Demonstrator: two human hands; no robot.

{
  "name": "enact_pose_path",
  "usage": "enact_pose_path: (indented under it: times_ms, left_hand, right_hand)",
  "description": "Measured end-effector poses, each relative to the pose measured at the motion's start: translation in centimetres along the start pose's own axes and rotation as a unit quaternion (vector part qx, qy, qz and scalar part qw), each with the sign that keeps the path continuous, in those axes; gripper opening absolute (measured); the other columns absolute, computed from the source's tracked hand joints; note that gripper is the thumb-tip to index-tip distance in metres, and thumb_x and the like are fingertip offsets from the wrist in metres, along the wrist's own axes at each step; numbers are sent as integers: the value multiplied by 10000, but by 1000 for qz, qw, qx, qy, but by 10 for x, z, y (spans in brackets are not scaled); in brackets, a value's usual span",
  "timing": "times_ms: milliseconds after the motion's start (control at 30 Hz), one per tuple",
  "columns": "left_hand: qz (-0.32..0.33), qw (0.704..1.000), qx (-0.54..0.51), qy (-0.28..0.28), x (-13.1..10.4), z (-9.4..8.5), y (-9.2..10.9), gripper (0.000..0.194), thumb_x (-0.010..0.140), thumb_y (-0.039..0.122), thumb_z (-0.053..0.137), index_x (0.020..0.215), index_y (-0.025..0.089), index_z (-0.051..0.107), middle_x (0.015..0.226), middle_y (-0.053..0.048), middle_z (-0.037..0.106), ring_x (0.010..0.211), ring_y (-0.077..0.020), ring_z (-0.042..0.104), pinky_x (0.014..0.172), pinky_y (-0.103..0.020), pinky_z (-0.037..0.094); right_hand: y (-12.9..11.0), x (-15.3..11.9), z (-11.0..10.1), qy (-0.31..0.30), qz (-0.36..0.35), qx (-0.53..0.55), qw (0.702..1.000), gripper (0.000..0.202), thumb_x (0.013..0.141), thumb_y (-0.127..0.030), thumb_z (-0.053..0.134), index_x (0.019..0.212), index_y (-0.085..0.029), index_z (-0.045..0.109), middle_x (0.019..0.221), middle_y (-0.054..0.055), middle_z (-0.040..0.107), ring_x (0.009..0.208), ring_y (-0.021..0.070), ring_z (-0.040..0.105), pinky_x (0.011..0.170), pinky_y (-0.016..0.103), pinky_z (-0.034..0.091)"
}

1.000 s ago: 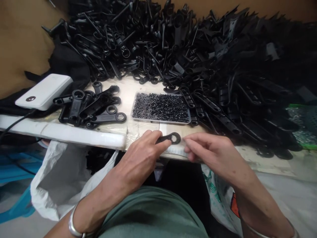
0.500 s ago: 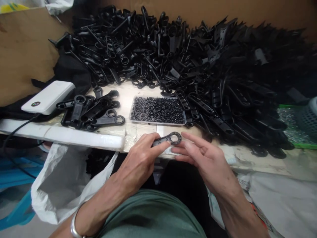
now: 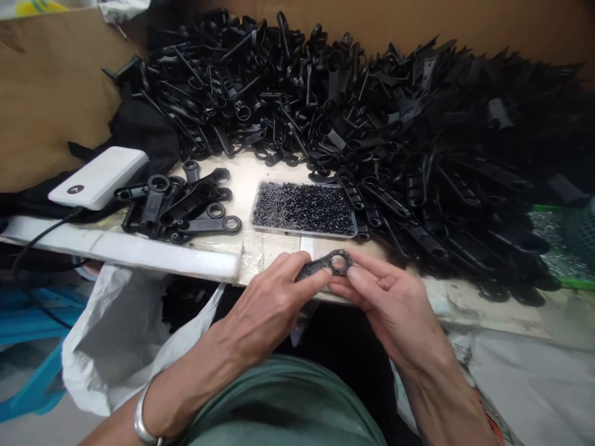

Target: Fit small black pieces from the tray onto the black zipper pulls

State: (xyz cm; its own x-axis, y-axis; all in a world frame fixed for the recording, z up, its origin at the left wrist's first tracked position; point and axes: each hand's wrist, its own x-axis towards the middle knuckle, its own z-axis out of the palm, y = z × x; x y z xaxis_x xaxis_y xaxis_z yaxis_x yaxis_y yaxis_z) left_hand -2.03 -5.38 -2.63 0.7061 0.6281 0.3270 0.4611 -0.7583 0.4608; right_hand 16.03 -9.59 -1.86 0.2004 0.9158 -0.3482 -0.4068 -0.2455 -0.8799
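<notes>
A black plastic part with a ring-shaped end (image 3: pixel 320 265) is held level over the table's front edge. My left hand (image 3: pixel 274 297) grips its narrow body between thumb and fingers. At the ring end, my right hand (image 3: pixel 395 294) pinches the rim with thumb and index finger; whether a small piece is also between them is hidden. Just beyond the hands lies a clear shallow tray (image 3: pixel 304 233) full of tiny black pieces. To its left is a small group of similar black parts (image 3: pixel 199 226).
A large heap of black parts (image 3: pixel 297 93) covers the back and right of the table. A white power bank (image 3: pixel 100 176) with a cable lies left. White bag (image 3: pixel 121 334) hangs below the front edge; a green tray (image 3: pixel 576 283) is far right.
The fingers of my right hand have closed in on the ring end of the black part. The whole view has shifted slightly, so the table's things appear farther right.
</notes>
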Motion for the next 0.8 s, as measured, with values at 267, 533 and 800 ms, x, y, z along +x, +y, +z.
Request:
enact_pose_path:
  times_ms: [267, 533, 800]
  left_hand:
    - [-14, 997, -40, 57, -3, 9, -2, 416, 869, -3, 421, 1204, 217, 535, 1140, -83, 549, 995, -178, 561, 807, -294, 517]
    - [-55, 998, -8, -21, 3, -1, 9, 368, 904, 39, 384, 1159, 223, 573, 1111, -89, 571, 939, -178, 564, 791, -318, 544]
    - [-79, 977, 40, 193, -24, -40, -16, 435, 861, -31, 418, 1202, 183, 583, 1241, -114, 553, 1158, -170, 535, 971, -312, 488]
  right_hand:
    - [-7, 5, 2, 8, 11, -20, 1000, 353, 748, -252, 765, 1085, -164, 703, 1017, 88, 737, 820, 184, 726, 765, 258, 611]
    - [-2, 4, 2, 31, 23, -45, 998, 413, 692, -290, 808, 1078, -179, 711, 1028, 94, 737, 869, 222, 720, 819, 296, 601]
    - [-7, 9, 8, -17, 26, -73, 997, 468, 733, -359, 771, 1143, -161, 666, 963, 119, 740, 860, 233, 715, 749, 307, 617]
